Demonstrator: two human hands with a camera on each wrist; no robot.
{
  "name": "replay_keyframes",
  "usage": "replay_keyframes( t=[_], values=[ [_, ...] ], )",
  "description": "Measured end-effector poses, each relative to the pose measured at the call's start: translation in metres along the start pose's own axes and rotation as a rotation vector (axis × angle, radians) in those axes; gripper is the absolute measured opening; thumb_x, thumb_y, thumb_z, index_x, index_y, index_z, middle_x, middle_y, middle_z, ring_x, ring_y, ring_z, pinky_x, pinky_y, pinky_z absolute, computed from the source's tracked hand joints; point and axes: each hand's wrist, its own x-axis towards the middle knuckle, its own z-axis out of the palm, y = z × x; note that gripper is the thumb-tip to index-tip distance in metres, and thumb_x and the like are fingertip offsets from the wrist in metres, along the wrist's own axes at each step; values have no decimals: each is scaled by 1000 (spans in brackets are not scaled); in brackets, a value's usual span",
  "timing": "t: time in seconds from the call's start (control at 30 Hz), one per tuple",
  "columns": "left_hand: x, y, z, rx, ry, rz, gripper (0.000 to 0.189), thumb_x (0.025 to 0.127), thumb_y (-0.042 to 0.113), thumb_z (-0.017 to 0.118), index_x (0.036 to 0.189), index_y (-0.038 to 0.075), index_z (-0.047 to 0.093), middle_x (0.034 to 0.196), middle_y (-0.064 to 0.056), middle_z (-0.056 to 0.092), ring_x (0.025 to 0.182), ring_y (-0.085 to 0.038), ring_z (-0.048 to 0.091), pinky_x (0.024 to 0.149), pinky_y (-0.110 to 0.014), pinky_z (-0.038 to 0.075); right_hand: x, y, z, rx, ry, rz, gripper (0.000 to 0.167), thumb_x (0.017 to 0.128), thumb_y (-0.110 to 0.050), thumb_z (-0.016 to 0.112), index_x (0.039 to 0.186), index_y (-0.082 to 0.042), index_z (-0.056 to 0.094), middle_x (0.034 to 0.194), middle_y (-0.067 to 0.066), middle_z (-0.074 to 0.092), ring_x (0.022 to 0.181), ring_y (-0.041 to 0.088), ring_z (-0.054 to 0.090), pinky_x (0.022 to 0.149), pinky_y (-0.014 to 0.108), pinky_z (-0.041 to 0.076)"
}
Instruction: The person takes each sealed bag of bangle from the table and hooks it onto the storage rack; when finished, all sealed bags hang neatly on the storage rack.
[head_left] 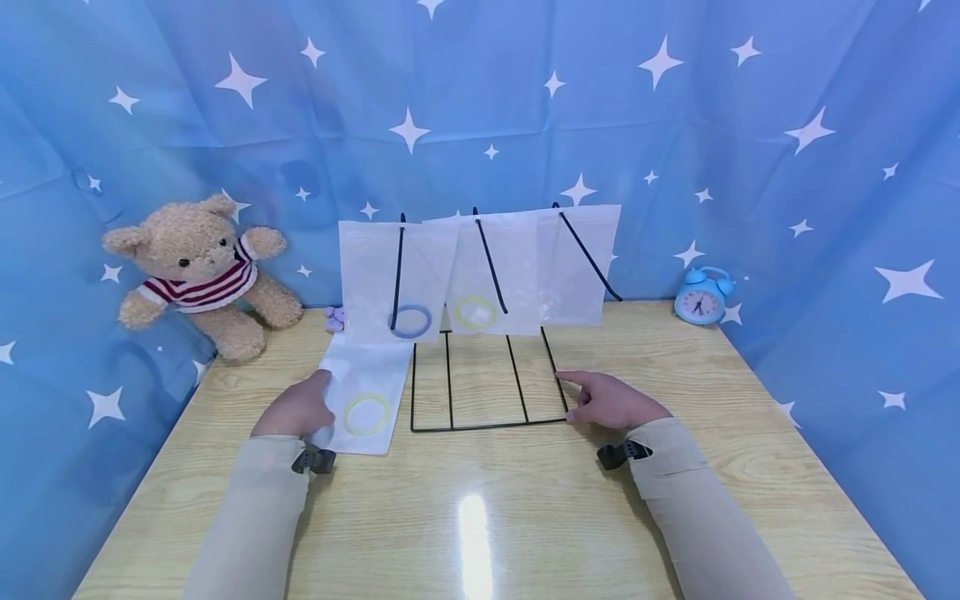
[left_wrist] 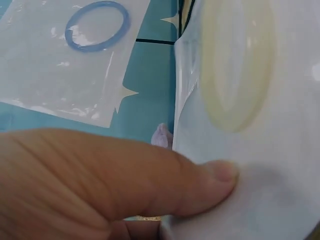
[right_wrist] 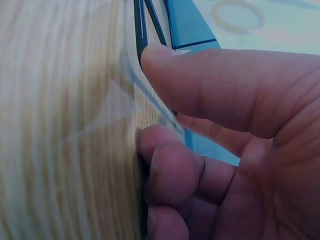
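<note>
My left hand (head_left: 296, 406) pinches the left edge of a white plastic bag (head_left: 377, 367) with a yellow ring (head_left: 367, 414) on or in it; the thumb lies over the bag in the left wrist view. At the right front corner of a black wire rack (head_left: 487, 426), my right hand (head_left: 611, 400) holds the base wire, thumb at the corner and index finger along the side. Three more bags hang on the rack's prongs: one with a blue ring (head_left: 411, 321), one with a yellow ring (head_left: 476, 312), and a bag (head_left: 577, 267) whose contents are unclear.
A teddy bear (head_left: 202, 279) in a striped shirt leans at the back left. A small purple object (head_left: 334, 318) sits behind the held bag. The blue alarm clock (head_left: 703, 296) stands back right, before a starry curtain (head_left: 480, 100). Light glares on the wooden table (head_left: 547, 517).
</note>
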Motion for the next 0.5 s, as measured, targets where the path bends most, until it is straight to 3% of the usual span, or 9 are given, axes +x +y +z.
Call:
replay_keyframes(
  t=[0.17,0.33,0.5],
  values=[
    [-1,0,-4,-23,-1,15,77,99,-1,49,167,-4,12,170,-33,16,156,-54,19,126,-66,24,1,0,1,-5,2,0,80,94,-19,80,164,-14,40,86,6,62,72,22,55,62,36,47],
    [-2,-1,-5,-59,17,23,77,99,0,49,166,-6,11,167,-37,20,153,-56,26,123,-67,29,1,0,1,3,-4,-5,80,95,-19,79,164,-15,40,85,7,61,70,22,54,61,37,46],
    [-1,-3,-6,-92,31,30,72,99,-2,48,165,-5,20,167,-35,23,153,-54,28,123,-68,27,1,2,1,7,-3,-19,80,95,-18,79,164,-14,40,85,6,61,69,21,53,60,37,46]
  ],
)
